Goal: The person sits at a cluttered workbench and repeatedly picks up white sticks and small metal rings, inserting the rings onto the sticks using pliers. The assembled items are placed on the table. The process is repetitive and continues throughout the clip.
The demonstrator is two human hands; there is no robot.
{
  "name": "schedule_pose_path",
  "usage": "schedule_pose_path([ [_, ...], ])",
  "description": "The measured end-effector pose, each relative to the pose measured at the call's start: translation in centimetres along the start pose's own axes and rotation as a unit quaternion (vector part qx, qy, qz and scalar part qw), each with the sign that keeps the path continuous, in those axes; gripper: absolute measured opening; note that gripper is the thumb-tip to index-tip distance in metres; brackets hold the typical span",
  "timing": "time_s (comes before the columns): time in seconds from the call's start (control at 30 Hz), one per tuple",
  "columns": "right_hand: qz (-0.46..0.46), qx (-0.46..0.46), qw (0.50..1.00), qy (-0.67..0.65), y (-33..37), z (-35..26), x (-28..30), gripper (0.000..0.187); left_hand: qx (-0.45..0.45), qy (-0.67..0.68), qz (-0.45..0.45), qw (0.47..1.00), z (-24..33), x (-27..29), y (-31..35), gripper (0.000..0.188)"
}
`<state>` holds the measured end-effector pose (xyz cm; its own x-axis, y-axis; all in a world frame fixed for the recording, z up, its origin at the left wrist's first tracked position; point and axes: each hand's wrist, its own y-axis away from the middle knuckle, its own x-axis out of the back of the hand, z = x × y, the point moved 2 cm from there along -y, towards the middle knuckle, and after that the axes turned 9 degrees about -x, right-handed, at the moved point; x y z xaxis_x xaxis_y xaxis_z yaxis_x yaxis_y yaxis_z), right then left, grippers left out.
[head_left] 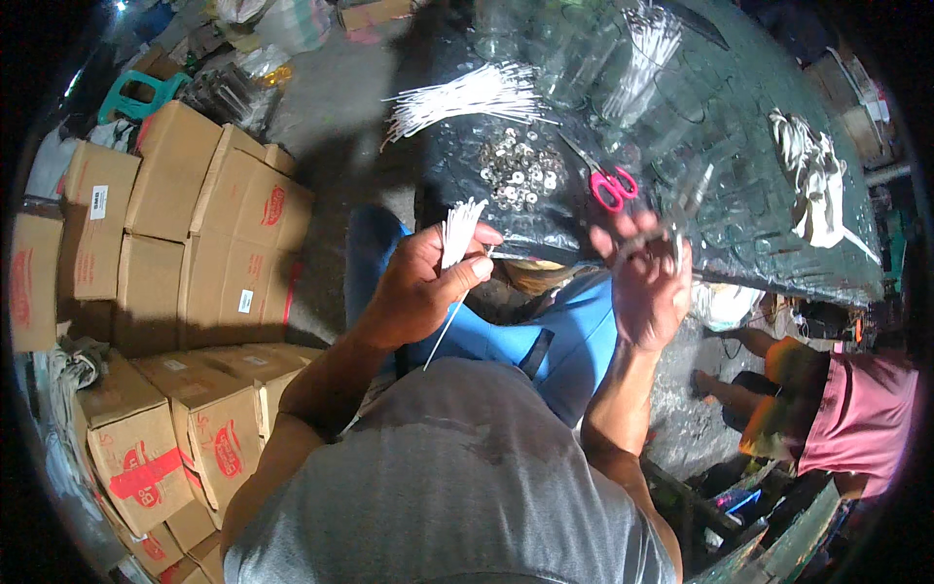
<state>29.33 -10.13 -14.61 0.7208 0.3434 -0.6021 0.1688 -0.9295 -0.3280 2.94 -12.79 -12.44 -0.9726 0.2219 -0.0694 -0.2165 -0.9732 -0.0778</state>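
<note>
My left hand (423,282) grips a bundle of thin white wicks (457,232) whose ends fan out above my fingers; one strand hangs down below the hand. My right hand (647,282) is blurred, held up near the table edge with a small metal piece (671,234) pinched at its fingertips. In front of both hands lies a pile of small round metal discs (518,167) on the dark plastic-covered table (778,263). Red-handled scissors (608,183) lie just beyond my right hand.
More white wicks (467,97) lie at the table's far left corner, with clear glass jars (584,58) behind them. A white cloth (812,180) sits on the right. Stacked cardboard boxes (195,243) fill the left. A person in pink (866,409) sits at the right.
</note>
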Motion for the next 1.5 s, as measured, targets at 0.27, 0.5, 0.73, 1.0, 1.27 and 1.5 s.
schedule_pose_path([
  [0.27,-0.122,-0.074,0.980,-0.140,3.3,1.0,-2.7,0.039,-0.026,-0.010,0.010,1.000,0.4,1.0,-0.4,0.024],
  [0.5,-0.156,-0.176,0.942,0.238,3.7,0.7,-3.2,0.029,-0.063,-0.049,-0.021,0.997,1.0,1.2,-0.3,0.023],
  [0.73,-0.172,-0.244,0.816,0.496,3.3,1.1,-4.6,0.028,-0.091,-0.091,-0.055,0.990,0.7,1.5,-0.2,0.022],
  [1.0,-0.133,-0.215,0.771,0.584,2.8,0.8,-5.9,0.033,-0.060,-0.102,-0.099,0.988,1.2,1.2,-0.1,0.021],
  [1.27,-0.061,-0.301,0.770,0.560,2.8,0.6,-6.6,0.030,-0.100,-0.177,-0.101,0.974,1.4,1.0,-0.3,0.019],
  [1.5,-0.123,-0.299,0.747,0.581,2.7,1.2,-6.2,0.034,-0.147,-0.215,-0.121,0.958,1.7,-0.3,-0.1,0.015],
])
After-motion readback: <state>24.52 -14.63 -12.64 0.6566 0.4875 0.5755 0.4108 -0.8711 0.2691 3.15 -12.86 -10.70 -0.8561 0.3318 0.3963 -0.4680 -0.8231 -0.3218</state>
